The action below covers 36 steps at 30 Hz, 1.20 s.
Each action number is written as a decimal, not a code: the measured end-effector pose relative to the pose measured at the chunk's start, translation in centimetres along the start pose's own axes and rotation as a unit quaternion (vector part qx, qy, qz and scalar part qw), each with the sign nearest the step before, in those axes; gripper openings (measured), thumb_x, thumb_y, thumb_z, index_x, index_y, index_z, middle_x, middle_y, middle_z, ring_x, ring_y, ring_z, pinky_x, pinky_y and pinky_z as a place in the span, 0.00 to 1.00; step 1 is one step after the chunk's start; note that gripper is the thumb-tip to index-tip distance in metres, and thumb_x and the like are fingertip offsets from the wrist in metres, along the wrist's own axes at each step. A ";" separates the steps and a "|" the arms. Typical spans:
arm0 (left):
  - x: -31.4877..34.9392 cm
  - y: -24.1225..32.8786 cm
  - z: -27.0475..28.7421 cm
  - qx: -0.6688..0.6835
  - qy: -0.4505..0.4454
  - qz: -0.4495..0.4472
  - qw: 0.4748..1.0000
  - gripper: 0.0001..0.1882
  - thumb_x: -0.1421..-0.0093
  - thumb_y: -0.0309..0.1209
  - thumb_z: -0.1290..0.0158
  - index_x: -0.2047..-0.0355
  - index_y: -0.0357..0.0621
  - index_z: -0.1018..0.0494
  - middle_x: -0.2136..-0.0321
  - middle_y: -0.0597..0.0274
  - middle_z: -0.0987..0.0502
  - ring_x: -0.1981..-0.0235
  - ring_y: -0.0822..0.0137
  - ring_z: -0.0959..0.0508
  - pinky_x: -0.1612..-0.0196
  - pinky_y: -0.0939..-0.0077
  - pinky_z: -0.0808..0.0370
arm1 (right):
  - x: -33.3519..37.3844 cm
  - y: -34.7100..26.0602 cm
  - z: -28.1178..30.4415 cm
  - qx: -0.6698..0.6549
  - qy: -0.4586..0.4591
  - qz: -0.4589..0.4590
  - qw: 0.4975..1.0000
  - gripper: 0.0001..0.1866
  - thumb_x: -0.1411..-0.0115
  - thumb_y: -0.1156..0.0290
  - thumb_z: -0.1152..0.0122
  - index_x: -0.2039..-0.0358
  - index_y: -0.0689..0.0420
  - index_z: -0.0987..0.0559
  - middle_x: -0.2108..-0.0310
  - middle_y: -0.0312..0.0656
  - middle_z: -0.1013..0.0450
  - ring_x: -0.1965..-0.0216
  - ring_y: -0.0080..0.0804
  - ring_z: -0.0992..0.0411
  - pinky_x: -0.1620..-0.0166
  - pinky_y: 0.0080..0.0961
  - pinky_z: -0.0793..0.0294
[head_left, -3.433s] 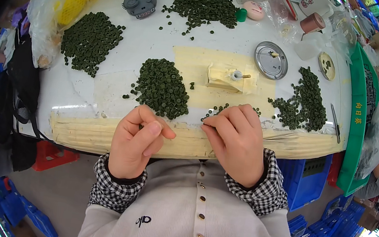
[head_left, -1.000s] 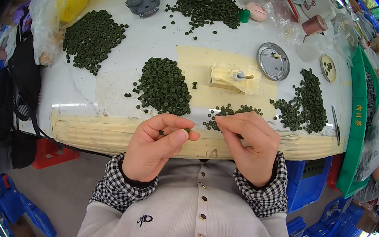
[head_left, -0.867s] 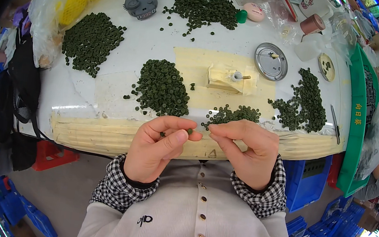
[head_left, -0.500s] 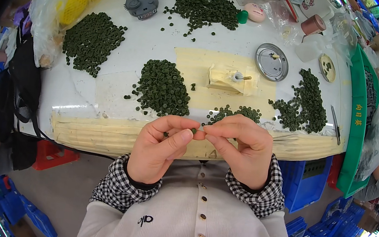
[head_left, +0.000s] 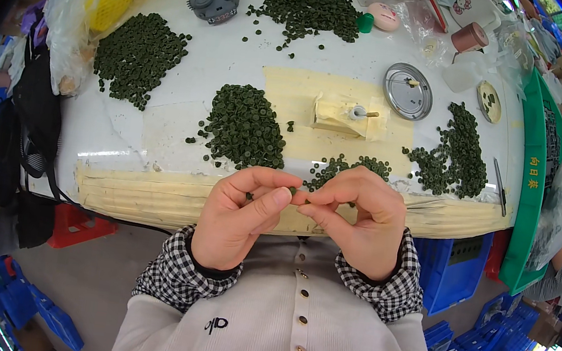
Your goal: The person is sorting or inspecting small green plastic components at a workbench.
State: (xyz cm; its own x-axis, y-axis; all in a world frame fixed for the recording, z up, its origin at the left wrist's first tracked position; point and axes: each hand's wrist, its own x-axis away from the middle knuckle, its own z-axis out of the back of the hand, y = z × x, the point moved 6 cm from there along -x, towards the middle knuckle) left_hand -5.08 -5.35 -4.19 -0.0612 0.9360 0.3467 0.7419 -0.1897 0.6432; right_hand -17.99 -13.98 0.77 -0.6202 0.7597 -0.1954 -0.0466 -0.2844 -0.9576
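Observation:
My left hand is closed, with a small dark green wheel-shaped part pinched between thumb and forefinger. Close against it, my right hand is pinched too; a speck of dark green shows at its fingertips, mostly hidden by them. Both hands are above the table's near edge. Just beyond them lies a small group of green round parts, partly covered by my right hand. A larger heap of the same parts is beyond my left hand, and another heap is to the right.
More green heaps lie at the far left and far middle, near a grey model turret. A masking-tape-covered block holds a small pot with a stick. Around it are a metal lid, a slim tool and a green crate.
The fingertips have shifted slightly, and a bit of dark green now shows at my right fingertips. The table scene has moved slightly in view; both hands stay pinched.

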 end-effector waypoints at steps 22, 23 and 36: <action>-0.1 -0.3 -0.2 -0.034 -0.006 0.014 0.999 0.10 0.36 0.27 0.49 0.57 0.36 0.24 0.67 0.63 0.21 0.79 0.85 0.39 0.77 0.90 0.43 | 0.1 -1.6 -0.2 0.116 0.059 0.108 0.986 0.10 0.53 0.85 0.35 0.68 0.62 0.19 0.71 0.42 0.26 0.72 0.31 0.26 0.69 0.22 0.27; -0.1 -0.3 -0.1 -0.030 -0.002 0.018 0.999 0.10 0.36 0.27 0.49 0.57 0.36 0.24 0.68 0.63 0.21 0.79 0.85 0.39 0.77 0.90 0.43 | 0.2 -1.6 -0.4 0.122 0.062 0.113 0.984 0.11 0.54 0.85 0.35 0.68 0.62 0.19 0.71 0.41 0.26 0.72 0.32 0.26 0.69 0.23 0.27; -0.2 -0.5 0.2 -0.013 0.016 0.004 1.000 0.09 0.36 0.27 0.49 0.58 0.37 0.24 0.74 0.71 0.25 0.81 0.84 0.41 0.78 0.88 0.44 | 1.1 -2.2 -1.4 0.205 0.052 0.239 0.948 0.19 0.57 0.87 0.35 0.62 0.63 0.19 0.68 0.44 0.26 0.71 0.34 0.27 0.69 0.23 0.26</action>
State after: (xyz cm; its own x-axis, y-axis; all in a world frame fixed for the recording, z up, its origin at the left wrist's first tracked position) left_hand -5.32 -5.36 -4.65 -0.0777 0.9243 0.3737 0.7249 -0.2050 0.6576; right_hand -17.48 -11.69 2.34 -0.5673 0.5349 -0.6262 -0.0936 -0.7973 -0.5963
